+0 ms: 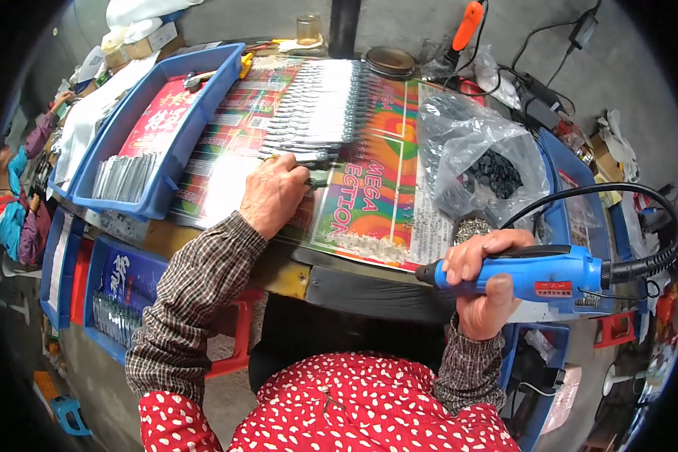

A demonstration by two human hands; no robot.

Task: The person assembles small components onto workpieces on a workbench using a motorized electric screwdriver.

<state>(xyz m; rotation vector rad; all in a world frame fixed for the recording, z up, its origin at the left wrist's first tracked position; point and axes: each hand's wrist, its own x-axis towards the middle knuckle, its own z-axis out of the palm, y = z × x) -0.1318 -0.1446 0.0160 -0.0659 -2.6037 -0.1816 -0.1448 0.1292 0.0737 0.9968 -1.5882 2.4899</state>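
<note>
Right hand (484, 282) clasped round a smooth blue driver (531, 273); left hand (275, 193) curled at the near end of the slender silvery parts (316, 105), its hold hidden, impossible to tell. Glare bleaches the parts; a crumpled clear bag (459, 124) half-veils black pieces (495, 173).

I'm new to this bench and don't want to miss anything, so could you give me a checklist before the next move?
1. Blue cylindrical power tool in the right-hand grip: ok.
2. Thick black cable joined to the tool's rear: ok.
3. Tool's black tip clear of the long, shiny silver pieces: ok.
4. Left-hand grip holding one piece only: cannot tell.
5. Small black parts visible in the crumpled clear plastic bag: ok.
</note>
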